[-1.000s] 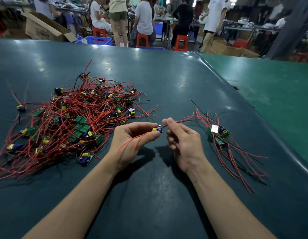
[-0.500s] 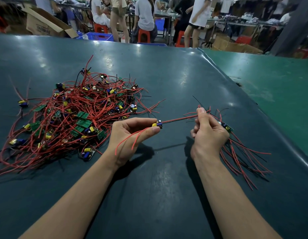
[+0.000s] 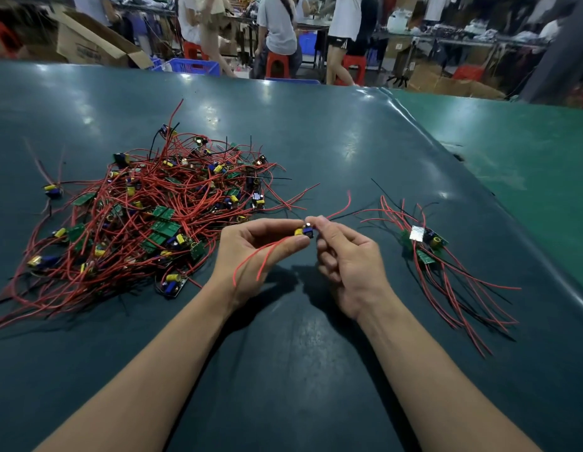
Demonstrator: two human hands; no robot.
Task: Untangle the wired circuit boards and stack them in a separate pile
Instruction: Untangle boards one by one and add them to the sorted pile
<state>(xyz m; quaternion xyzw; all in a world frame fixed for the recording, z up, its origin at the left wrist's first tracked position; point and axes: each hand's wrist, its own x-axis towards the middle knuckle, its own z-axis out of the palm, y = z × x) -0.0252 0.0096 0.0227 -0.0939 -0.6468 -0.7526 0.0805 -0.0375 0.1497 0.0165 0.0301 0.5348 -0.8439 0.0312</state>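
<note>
1. The left hand (image 3: 251,252) pinches a small circuit board (image 3: 304,231), with yellow and blue parts on it, between thumb and fingertips, above the middle of the dark green table (image 3: 316,132).
2. The right hand (image 3: 348,259) meets it from 3 o'clock, its grip clamped on the same board's right end, the other fingers curled.
3. Two red wires (image 3: 251,262) droop from the board toward 7 o'clock across the left palm; another red wire (image 3: 342,207) arcs up toward 2 o'clock.
4. The tangled pile (image 3: 146,223) of boards and red wires lies at 9 to 10 o'clock of the hands, near the left hand.
5. The sorted pile (image 3: 423,243) lies at 3 o'clock, apart from the right hand, its wires fanning toward 5 o'clock.
</note>
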